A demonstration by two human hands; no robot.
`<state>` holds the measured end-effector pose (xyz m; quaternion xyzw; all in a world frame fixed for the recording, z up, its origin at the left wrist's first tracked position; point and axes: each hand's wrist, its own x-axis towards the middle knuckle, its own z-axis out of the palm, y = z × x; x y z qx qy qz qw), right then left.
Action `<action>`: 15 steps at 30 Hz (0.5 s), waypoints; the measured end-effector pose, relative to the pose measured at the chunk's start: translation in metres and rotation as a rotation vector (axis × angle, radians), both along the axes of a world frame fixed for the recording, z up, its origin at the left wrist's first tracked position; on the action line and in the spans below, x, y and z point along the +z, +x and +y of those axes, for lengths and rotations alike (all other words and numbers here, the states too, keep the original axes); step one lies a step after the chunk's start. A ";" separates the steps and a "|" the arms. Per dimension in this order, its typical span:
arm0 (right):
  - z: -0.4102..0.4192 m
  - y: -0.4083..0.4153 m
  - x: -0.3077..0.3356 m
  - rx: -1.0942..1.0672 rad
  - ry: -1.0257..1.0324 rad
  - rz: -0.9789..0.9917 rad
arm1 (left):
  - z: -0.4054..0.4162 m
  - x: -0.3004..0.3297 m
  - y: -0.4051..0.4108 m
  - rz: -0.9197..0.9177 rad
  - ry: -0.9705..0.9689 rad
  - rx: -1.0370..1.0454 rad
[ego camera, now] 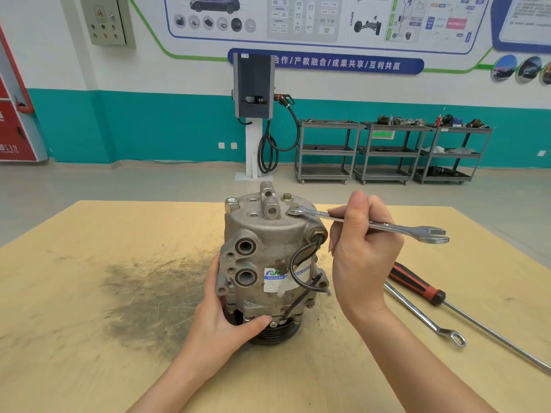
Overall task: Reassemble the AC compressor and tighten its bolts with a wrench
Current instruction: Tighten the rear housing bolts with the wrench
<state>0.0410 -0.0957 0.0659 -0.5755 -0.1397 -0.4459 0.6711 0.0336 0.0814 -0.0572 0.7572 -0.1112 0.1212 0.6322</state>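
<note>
The grey AC compressor (pixel 268 257) stands upright on its pulley in the middle of the wooden table (pixel 89 293). My left hand (pixel 226 317) grips its lower left side, thumb across the front near the base. My right hand (pixel 360 251) grips a silver combination wrench (pixel 387 226) by the shaft. The wrench's ring end sits over a bolt (pixel 293 211) on the compressor's top right. Another bolt (pixel 287 197) stands raised at the top rear. The wrench's open-jaw end points right.
A red-and-black screwdriver (pixel 417 283) and a second long wrench (pixel 423 317) lie on the table to the right. A dark grease stain (pixel 143 293) covers the table left of the compressor. Grey carts (pixel 387 150) and a charging post (pixel 253 114) stand far behind.
</note>
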 end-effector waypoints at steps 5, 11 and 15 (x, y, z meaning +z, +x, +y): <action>-0.004 0.004 0.000 0.092 0.085 0.001 | -0.005 0.004 0.000 -0.020 -0.019 0.007; -0.006 0.010 -0.001 0.193 0.238 0.133 | -0.005 0.004 0.001 0.000 -0.010 0.025; -0.004 0.010 0.000 0.210 0.259 0.146 | -0.005 0.003 0.001 0.013 0.009 0.022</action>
